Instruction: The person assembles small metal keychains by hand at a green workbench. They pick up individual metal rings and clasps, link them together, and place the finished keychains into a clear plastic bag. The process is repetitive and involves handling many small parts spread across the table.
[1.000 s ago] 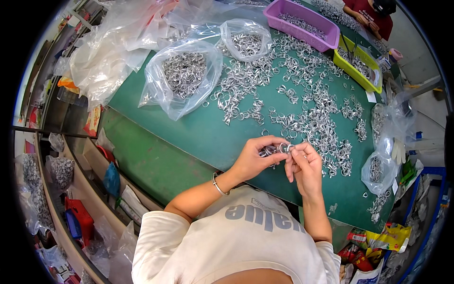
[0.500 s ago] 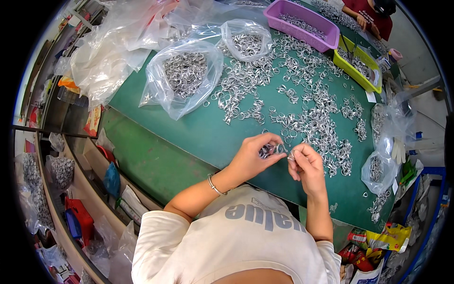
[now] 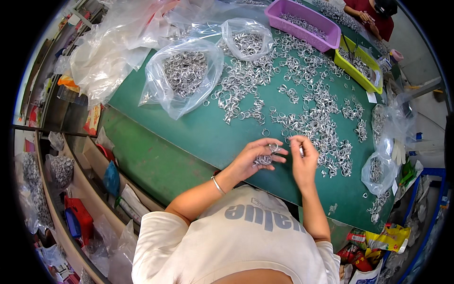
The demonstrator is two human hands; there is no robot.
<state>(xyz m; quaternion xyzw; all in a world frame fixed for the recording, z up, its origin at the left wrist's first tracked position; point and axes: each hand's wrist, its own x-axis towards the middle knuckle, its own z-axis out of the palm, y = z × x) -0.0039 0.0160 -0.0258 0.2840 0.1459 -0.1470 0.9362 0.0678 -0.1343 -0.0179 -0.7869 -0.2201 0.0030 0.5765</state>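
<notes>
Several silver metal rings (image 3: 263, 160) lie gathered in the palm of my left hand (image 3: 253, 158), with one more ring by the thumb and fingertips. Its fingers curl around them, and a bangle circles that wrist. Just to the right, my right hand (image 3: 305, 158) is raised over the table with bent fingers; a bit of silver metal shows between them, partly hidden. Beyond both hands, a wide loose heap of rings (image 3: 314, 118) covers the green table (image 3: 189, 132). One single ring (image 3: 266, 133) rests apart, close to my left fingertips.
Two clear plastic bags (image 3: 184, 75) of rings stand open at the far left. A purple basket (image 3: 302, 23) and a yellow-green basket (image 3: 358, 66) sit at the far right. Shelves (image 3: 80, 189) with bagged parts line the left. A co-worker in dark red (image 3: 378, 23) is across the table.
My left hand has turned and opened somewhat, showing the rings in its palm. My right hand has lifted slightly away, fingers now pointing upward.
</notes>
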